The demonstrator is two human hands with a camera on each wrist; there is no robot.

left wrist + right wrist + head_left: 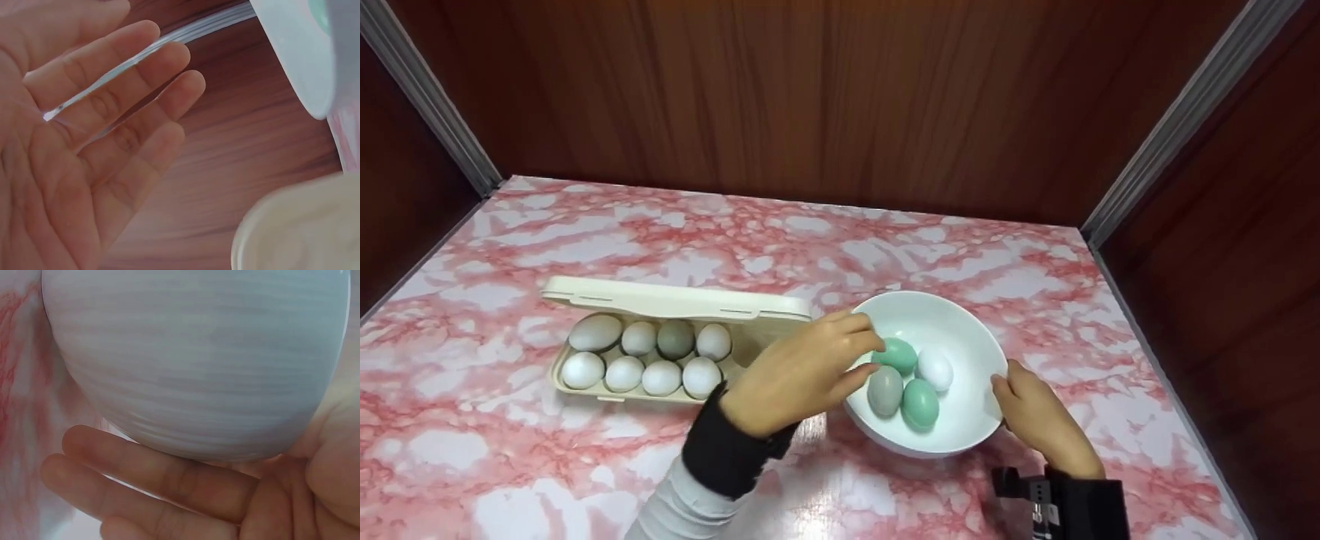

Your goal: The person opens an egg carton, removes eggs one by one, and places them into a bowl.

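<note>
Holds the bowl (pixel 930 319) with the right hand (pixel 1039 416) at about 4 o'clock of its rim: thumb on the edge in the head view, fingers (pixel 157 467) laid flat under the round wall in the right wrist view, so gripping the bowl and steadying it on the table (pixel 885 247). Reaches with the left hand (pixel 799 371) over the rim from 9 o'clock, fingertips at or just beside the green egg (pixel 896 354); cannot tell whether touching it. Grasps nothing there: in the left wrist view shows the fingers (pixel 140 84) spread and nearly straight, with only air between them and the bowl at 1 o'clock. Counts four eggs in the bowl, lying close together near its middle: that green egg at 11 o'clock of the group, a white egg (pixel 935 369) at 2 o'clock, a grey egg (pixel 885 390) at 8 o'clock and a second green egg (pixel 920 403) at 5 o'clock. Finds the carton (pixel 675 300) at 9 o'clock from the bowl, lid open toward 12 o'clock, with eight eggs (pixel 661 377) in two rows of four. Cannot see its end near the bowl, hidden behind the left hand. Judging from this: probably well past the middle of the work, eight eggs in the carton, four in the bowl and none in a hand.
</note>
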